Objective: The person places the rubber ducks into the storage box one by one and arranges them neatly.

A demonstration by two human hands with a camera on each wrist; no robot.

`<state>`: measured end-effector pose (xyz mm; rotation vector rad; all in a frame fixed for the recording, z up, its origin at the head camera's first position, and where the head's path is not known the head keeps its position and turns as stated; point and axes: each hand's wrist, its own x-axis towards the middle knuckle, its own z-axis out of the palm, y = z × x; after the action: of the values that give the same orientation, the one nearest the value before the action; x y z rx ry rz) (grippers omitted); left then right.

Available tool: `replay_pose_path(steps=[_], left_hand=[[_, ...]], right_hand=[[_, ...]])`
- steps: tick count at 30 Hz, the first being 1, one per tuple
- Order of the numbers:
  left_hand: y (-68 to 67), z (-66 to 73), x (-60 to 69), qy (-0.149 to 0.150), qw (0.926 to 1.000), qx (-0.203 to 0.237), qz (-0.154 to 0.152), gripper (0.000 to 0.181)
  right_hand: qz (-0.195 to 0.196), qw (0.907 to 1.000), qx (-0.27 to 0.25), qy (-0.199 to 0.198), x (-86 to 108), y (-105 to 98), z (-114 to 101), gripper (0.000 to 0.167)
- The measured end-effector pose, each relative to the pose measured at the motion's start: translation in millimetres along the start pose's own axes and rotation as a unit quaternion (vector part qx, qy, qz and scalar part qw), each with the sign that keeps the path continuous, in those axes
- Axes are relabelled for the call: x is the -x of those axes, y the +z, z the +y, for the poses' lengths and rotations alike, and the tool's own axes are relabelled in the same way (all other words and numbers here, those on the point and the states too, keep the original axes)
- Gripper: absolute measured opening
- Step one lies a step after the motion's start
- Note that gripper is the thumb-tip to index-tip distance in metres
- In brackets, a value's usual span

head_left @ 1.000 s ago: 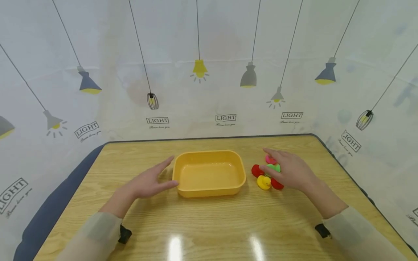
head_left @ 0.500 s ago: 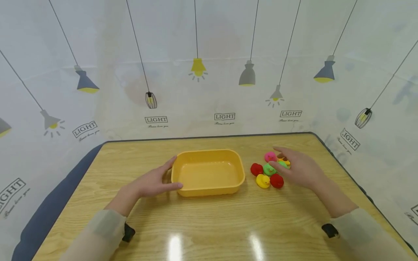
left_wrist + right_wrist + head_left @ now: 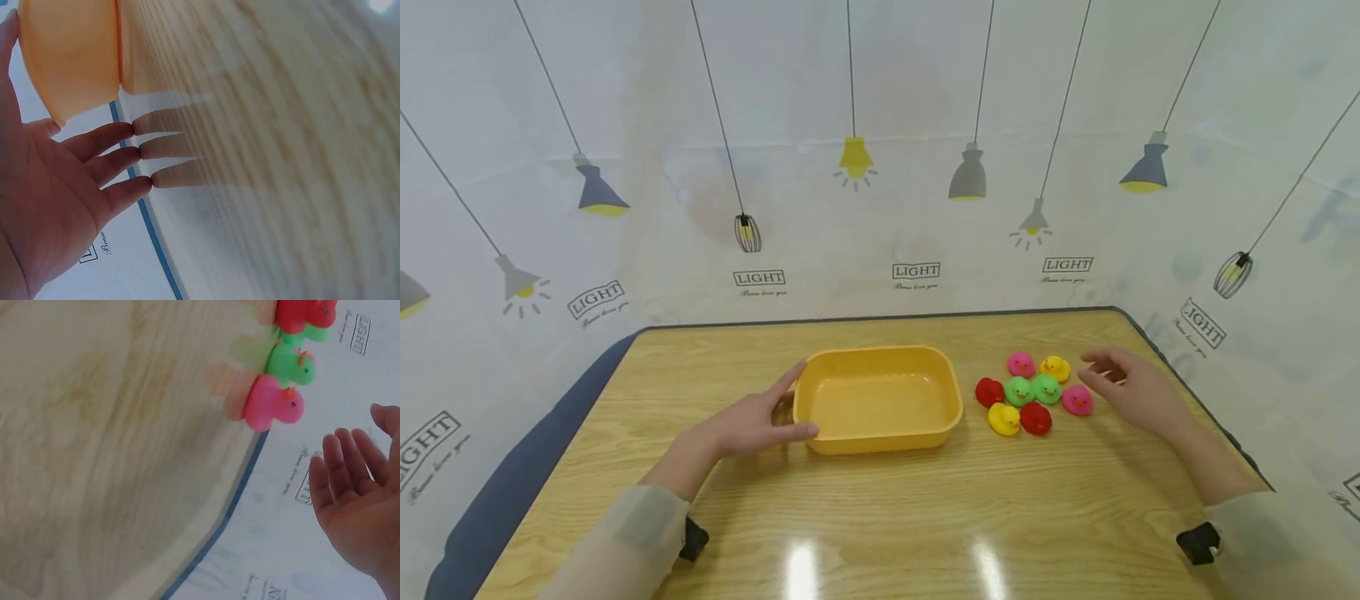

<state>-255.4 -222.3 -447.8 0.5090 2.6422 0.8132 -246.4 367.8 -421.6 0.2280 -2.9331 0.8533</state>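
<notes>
An orange-yellow rectangular basin (image 3: 880, 440) stands on the wooden table, nothing inside it. The left hand (image 3: 748, 423) rests at its left end, thumb on the near rim and index finger at the far corner; in the left wrist view the other fingers of this hand (image 3: 69, 194) are spread beside the basin (image 3: 72, 56). Small rubber ducks lie in a cluster to the basin's right: red, green, yellow and pink. The right hand (image 3: 1138, 392), relaxed and holding nothing, is just right of the pink duck (image 3: 1077, 400). In the right wrist view, a gap separates this hand (image 3: 362, 506) from the pink duck (image 3: 269, 405).
A pale cloth backdrop (image 3: 820, 192) printed with hanging lamps surrounds the table's far and side edges. The wooden tabletop (image 3: 880, 517) extends in front of the basin and ducks, with two bright reflections near its front.
My right hand has moved rightward off the ducks, uncovering the yellow, green and pink ones at the right of the cluster. My left hand has come against the basin's left end.
</notes>
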Motion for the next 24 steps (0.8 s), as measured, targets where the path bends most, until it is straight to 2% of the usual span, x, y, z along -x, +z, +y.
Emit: replay_pose_path(steps=[6, 14, 18, 24], left_hand=[[0.6, -0.8, 0.0, -0.002, 1.0000, -0.001, 0.000, 0.115], [1.1, -1.4, -1.0, -0.006, 1.0000, 0.005, 0.000, 0.115], [0.9, -0.9, -1.3, -0.003, 1.0000, 0.007, -0.002, 0.115], [0.3, -0.3, -1.1, -0.006, 1.0000, 0.008, -0.002, 0.115]], right_hand=[[-0.045, 0.9983, -0.033, 0.016, 0.6, -1, 27, 0.053], [-0.107, 0.9916, -0.056, 0.047, -1.7, 9, 46, 0.062], [-0.120, 0.9901, -0.050, 0.053, -3.0, 14, 48, 0.063], [-0.120, 0.9892, -0.042, 0.073, -5.1, 16, 47, 0.067]])
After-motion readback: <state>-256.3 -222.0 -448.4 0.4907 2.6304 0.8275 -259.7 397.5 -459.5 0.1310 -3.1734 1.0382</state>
